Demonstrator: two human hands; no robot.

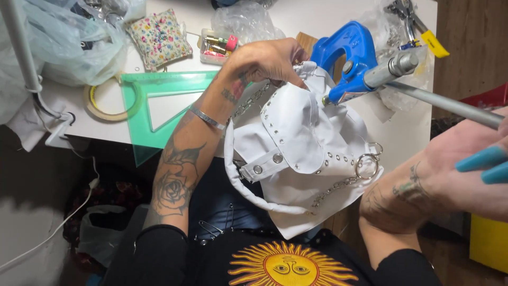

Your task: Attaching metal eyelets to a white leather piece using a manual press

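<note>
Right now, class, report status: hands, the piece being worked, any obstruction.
Left hand pinches white garment at blue press. Right hand grips press lever. Nothing in the way.

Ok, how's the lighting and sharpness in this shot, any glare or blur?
Head view: even light, white garment bright but its studs readable; the right hand near the lens looks soft and enlarged; the left hand is sharp; mild glare on the clear plastic bags; floor at lower left is dark.

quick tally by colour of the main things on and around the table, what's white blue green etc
white: 1, the studded white bag in the left hand
blue: 1, the blue hand press, its lever under the right hand
green: 1, the green set square
floral: 1, the pincushion
yellowish: 1, the tape roll
total: 5
</note>
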